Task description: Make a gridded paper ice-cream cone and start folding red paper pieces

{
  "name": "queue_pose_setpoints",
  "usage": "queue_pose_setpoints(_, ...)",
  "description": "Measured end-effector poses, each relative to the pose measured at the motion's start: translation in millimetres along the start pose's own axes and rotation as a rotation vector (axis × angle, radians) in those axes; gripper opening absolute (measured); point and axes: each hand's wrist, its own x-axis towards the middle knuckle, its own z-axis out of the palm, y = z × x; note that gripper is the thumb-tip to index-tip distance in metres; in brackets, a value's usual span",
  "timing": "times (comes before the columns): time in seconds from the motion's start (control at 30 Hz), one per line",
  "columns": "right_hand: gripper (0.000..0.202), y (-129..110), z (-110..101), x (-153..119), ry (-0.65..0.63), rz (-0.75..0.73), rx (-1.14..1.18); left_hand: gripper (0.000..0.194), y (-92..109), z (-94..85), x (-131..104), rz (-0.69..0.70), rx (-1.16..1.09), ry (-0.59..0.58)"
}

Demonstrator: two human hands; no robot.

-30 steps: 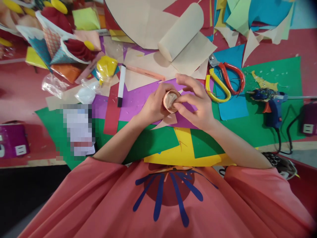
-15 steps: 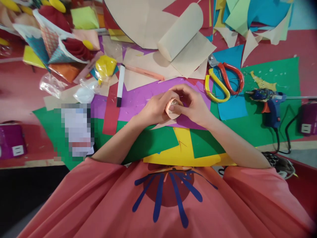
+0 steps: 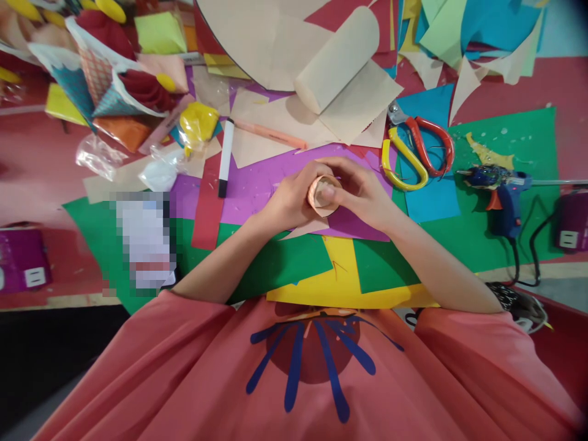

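Observation:
Between my hands is a small rolled paper cone (image 3: 316, 201), its round open end toward me, with an orange pattern outside and a plain pale inside. My left hand (image 3: 290, 195) wraps the cone's left side, fingers curled. My right hand (image 3: 365, 191) curves around the far and right side, its thumb pressed inside the opening. The cone's lower part is hidden by the hands. Under them lie a purple sheet (image 3: 257, 184) and a pale paper scrap (image 3: 307, 229).
Right of my hands lie red-and-yellow-handled scissors (image 3: 416, 147) and a blue glue gun (image 3: 505, 196). A black-and-white marker (image 3: 225, 159), an orange pen (image 3: 271, 133) and a blurred phone-like object (image 3: 146, 242) are leftward. A paper roll (image 3: 337, 61) and filled patterned cones (image 3: 124, 92) stand beyond.
The cone's mouth now looks rounder and more open, with the right thumb deeper against its inside. Both hands stay in nearly the same place; the whole view has shifted slightly.

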Motion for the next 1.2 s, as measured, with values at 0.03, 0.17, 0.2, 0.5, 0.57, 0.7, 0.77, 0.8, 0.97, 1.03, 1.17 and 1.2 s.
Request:
queue_pose_setpoints(0.03,0.038,0.0,-0.8,0.0,-0.023,0.003,0.009,0.028,0.4,-0.9,0.4,-0.006,-0.017,-0.002)
queue_pose_setpoints(0.17,0.037,-0.5,-0.5,-1.0,-0.022,0.017,0.03,0.021,2.1,-1.8,1.0,-0.009,-0.022,-0.038)
queue_pose_setpoints(0.2,0.036,-0.5,0.0,-1.2,-0.012,0.017,0.036,0.019,2.4,-1.4,1.1,-0.005,-0.027,-0.044)
queue_pose_setpoints(0.5,0.047,-6.2,-14.8,3.5,-0.009,0.04,0.083,0.042,-10.6,-0.7,-2.8,-0.069,-0.08,0.068)
queue_pose_setpoints(0.57,0.037,-12.3,-24.8,-3.2,0.096,0.003,0.045,0.044,-14.5,-3.7,-3.1,-0.055,-0.072,0.081)
queue_pose_setpoints(0.7,0.014,-21.8,-56.5,-39.2,0.47,0.006,-0.376,0.046,-18.1,-6.3,-2.2,-0.068,-0.082,0.091)
queue_pose_setpoints(0.77,0.013,-21.3,-80.0,-66.8,0.556,0.036,-0.586,0.045,-18.4,-4.8,-1.8,-0.089,-0.113,0.112)
queue_pose_setpoints(0.8,0.011,-19.8,-93.1,-82.0,0.576,0.097,-0.692,0.045,-18.4,-3.7,-1.7,-0.099,-0.133,0.123)
queue_pose_setpoints(0.97,0.032,-9.3,-148.8,-155.4,0.654,0.472,-1.207,0.048,-18.2,-1.4,-0.8,-0.108,-0.124,0.136)
queue_pose_setpoints(1.03,0.042,-5.5,-159.9,-173.8,0.649,0.632,-1.177,0.046,-17.8,-1.9,-0.6,-0.103,-0.086,0.14)
queue_pose_setpoints(1.17,0.053,6.9,-169.8,-181.3,0.731,0.862,-1.021,0.038,-17.2,-2.8,-1.1,-0.126,-0.069,0.123)
queue_pose_setpoints(1.2,0.054,11.1,-171.3,-178.8,0.747,0.875,-1.018,0.036,-17.3,-2.9,-1.4,-0.138,-0.074,0.113)
